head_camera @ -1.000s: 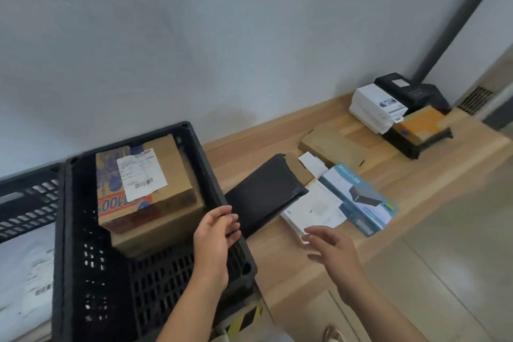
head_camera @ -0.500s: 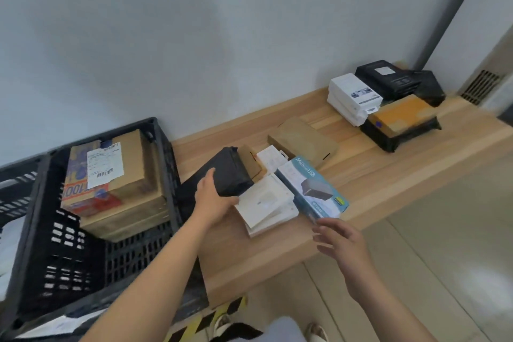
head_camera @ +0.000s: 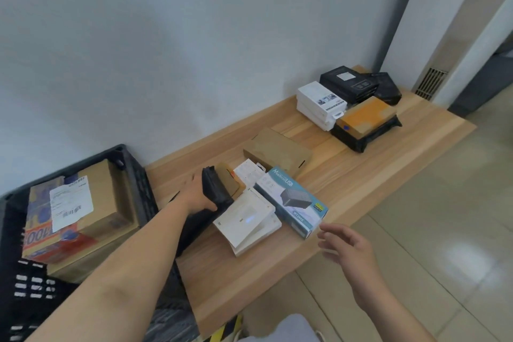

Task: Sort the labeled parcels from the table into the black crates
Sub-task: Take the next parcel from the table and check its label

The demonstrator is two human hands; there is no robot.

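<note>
1. A person's left hand (head_camera: 198,194) wraps its fingers and thumb around the far end of a black parcel (head_camera: 215,191) on the wooden table (head_camera: 347,175), in the head camera's view.
2. The parcel's long axis runs from that far end back toward the person and to the left; its near part passes under the left forearm and cannot be seen in full.
3. The black crate (head_camera: 138,175) stands just left of the table edge, with a labeled cardboard box (head_camera: 80,211) already inside, so by the look of it the parcel needs a short swing to the left.
4. The parcel touches a small brown box (head_camera: 229,179) on its right side and lies just beside a stack of white boxes (head_camera: 244,219); lifting it may nudge them.
5. The right hand (head_camera: 347,250) hovers off the table's front edge with fingers spread, holding nothing, near the corner of a blue box (head_camera: 291,200).
6. The left hand is plainly the nearer to both parcel and crate; the right is nearer to the blue and white boxes.
</note>
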